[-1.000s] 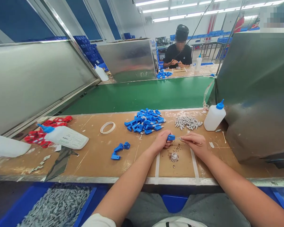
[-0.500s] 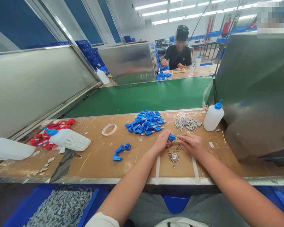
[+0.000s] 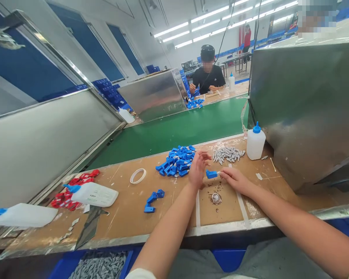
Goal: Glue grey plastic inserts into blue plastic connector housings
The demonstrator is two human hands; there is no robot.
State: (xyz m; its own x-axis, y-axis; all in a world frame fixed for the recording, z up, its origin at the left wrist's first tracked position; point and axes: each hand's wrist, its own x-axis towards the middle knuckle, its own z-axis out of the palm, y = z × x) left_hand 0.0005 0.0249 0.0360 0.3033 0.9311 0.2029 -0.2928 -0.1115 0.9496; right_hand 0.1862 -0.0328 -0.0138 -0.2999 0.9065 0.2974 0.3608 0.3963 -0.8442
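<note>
My right hand (image 3: 234, 180) pinches the pale end of a small blue plastic piece (image 3: 211, 174), holding it above the bench. My left hand (image 3: 199, 169) is raised just left of that piece, fingers spread and holding nothing. Behind the left hand lies a heap of blue plastic pieces (image 3: 177, 161), some with pale ends. A pile of small grey parts (image 3: 228, 154) is beyond my right hand. Below the hands, a small round metal cup (image 3: 216, 198) sits between two tape strips. Several loose blue pieces (image 3: 150, 208) lie left of my left forearm.
A white bottle (image 3: 256, 144) with a blue cap stands at right, beside a metal box (image 3: 302, 116). At left are a tape roll (image 3: 131, 179), red pieces (image 3: 61, 200) and lying bottles (image 3: 97, 195). Across the green belt (image 3: 163, 133) sits a co-worker (image 3: 208, 79).
My left hand has let go of the blue piece and opened, rising slightly. The piece stays in my right hand. The camera view has tilted and shifted.
</note>
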